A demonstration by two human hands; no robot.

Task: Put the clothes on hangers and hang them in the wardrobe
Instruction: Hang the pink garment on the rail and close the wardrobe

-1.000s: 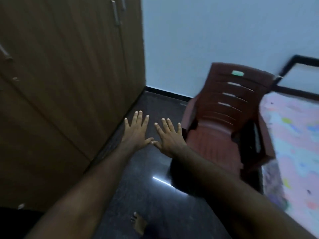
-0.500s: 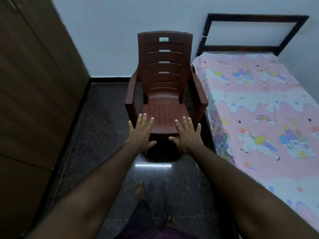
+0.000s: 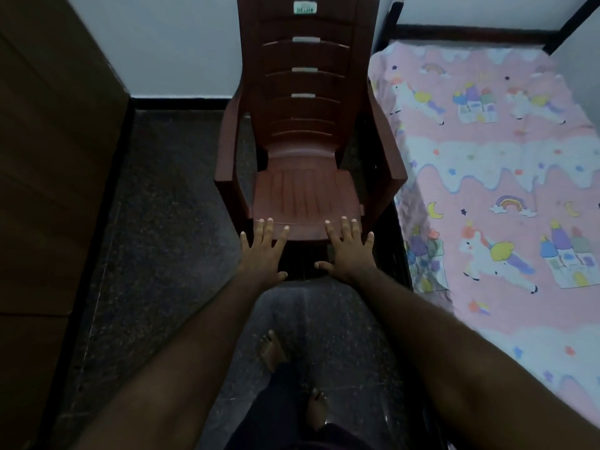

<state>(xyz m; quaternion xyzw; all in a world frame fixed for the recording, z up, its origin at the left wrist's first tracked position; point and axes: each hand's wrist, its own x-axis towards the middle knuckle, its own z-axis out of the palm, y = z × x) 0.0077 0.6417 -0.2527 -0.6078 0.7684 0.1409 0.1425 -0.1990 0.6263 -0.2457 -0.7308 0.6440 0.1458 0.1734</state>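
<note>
one wardrobe, one plastic chair, one bed, two hands, two bare feet

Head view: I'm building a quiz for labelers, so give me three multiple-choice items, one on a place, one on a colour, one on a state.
1. What stands right of the chair? A wardrobe B bed C door
2. Chair colour? A reddish-brown B white C blue
3. The left hand and right hand are: A gripping a hanger B folding a shirt C empty, fingers spread

B: the bed with its pink unicorn sheet adjoins the chair's right side.
A: its seat and back are reddish-brown.
C: both palms face down, holding nothing.
</note>
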